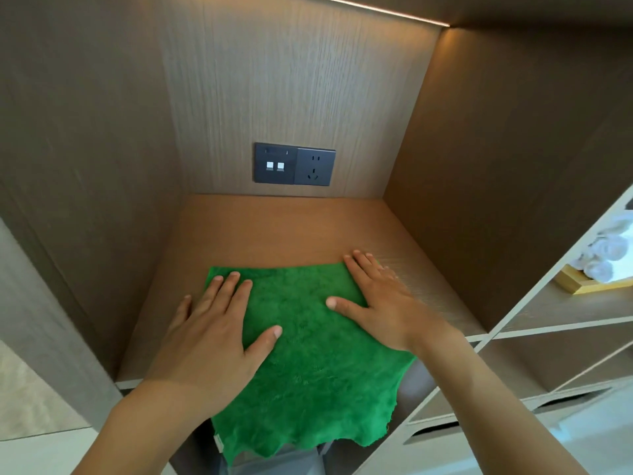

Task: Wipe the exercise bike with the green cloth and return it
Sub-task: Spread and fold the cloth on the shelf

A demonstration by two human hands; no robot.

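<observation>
The green cloth [305, 341] lies spread on the wooden shelf [274, 228] inside a cabinet niche, its near edge hanging over the shelf's front. My left hand [219, 323] rests flat on the cloth's left side, fingers straight, with the outer fingers on the bare wood. My right hand [380, 296] lies flat on the cloth's right far corner, thumb stretched across the fabric. The exercise bike is not in view.
A dark socket panel [294, 164] sits on the niche's back wall above the shelf. Wooden side walls close the niche left and right. To the right, open shelves hold rolled white towels [606, 255] on a wooden tray [582, 281].
</observation>
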